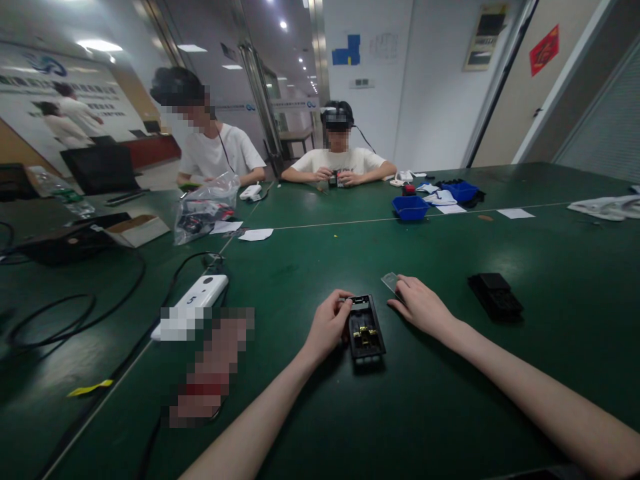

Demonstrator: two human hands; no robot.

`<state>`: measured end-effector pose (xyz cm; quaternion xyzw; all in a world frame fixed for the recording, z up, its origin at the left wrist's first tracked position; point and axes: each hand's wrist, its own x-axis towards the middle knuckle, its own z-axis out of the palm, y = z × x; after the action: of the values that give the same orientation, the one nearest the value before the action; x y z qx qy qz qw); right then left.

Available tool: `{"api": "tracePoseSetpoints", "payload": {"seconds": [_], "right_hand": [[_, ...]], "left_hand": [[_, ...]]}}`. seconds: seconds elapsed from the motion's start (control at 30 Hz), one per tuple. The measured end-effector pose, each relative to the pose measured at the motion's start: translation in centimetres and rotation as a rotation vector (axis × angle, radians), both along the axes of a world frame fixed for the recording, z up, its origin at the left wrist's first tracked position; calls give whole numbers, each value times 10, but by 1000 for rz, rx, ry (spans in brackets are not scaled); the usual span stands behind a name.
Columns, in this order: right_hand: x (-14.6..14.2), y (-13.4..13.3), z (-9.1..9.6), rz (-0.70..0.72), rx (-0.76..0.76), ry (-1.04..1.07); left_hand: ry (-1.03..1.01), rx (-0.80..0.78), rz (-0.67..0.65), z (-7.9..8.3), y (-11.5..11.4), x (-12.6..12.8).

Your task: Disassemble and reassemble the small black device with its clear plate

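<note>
A black rectangular case is open upward, with gold-coloured pieces inside; a transparent plate is near its right.

Dim indoors, edges stretched
A ceiling light glares far left; the bench looks dark; the door skews far right.

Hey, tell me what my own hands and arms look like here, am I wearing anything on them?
Your left hand and right hand are ungloved. The left forearm and right forearm are bare as far as they show: no sleeve, watch, bracelet or cable. No rings show, though some fingers are partly hidden.
</note>
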<state>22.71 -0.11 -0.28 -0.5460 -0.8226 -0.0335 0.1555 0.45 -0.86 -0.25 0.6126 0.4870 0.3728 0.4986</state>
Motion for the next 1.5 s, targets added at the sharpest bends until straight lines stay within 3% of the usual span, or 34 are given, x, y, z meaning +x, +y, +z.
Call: {"api": "tracePoseSetpoints", "payload": {"seconds": [0.13, 0.37, 0.53, 0.73, 0.9, 1.07, 1.23, 1.5], "right_hand": [[-2, -1, 2, 12, -60, 72], [-9, -8, 16, 7, -136, -78], [-9, -10, 20, -15, -175, -48], [-4, -5, 21, 65, -314, 314], [-5, 2, 22, -24, -564, 845], [-15, -3, 26, 10, -636, 1330], [-37, -22, 28, 163, -726, 1437], [-48, -31, 21, 229, -775, 1403]], "left_hand": [[17, 6, -5, 0, 1, 0], [43, 20, 1, 3, 0, 1], [79, 56, -11, 3, 0, 1], [93, 71, -26, 1, 0, 0], [90, 85, -23, 1, 1, 0], [95, 105, -24, 1, 1, 0], [102, 127, -20, -1, 2, 0], [78, 109, -32, -2, 2, 1]]}}
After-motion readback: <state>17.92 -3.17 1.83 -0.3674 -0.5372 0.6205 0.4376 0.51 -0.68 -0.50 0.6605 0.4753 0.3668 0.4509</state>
